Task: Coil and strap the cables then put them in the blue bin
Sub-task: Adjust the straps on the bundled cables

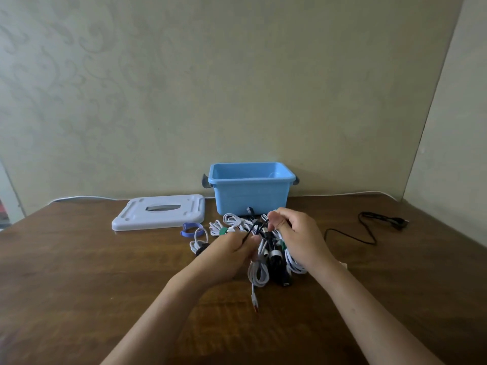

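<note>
Head view: a thin black cable (254, 227) is pinched between both hands, left hand (233, 255) low, right hand (295, 234) higher, over a pile of white and black cables (263, 262) on the counter (79, 272). The blue bin (250, 191) is seen just behind the pile, lid (160, 212) laid to its left. A loose black cable (369, 230) is seen well apart on the right.

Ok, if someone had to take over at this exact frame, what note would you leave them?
Left hand pinches a thin black cable; right hand grips the same cable higher up.
Beneath them lies a pile of white and black cables, some already strapped.
Blue bin stands open behind the pile, lid to its left; what's inside isn't visible.
One loose black cable lies to the right, a blue strap to the left.
Left: coil, strap, bin.
</note>
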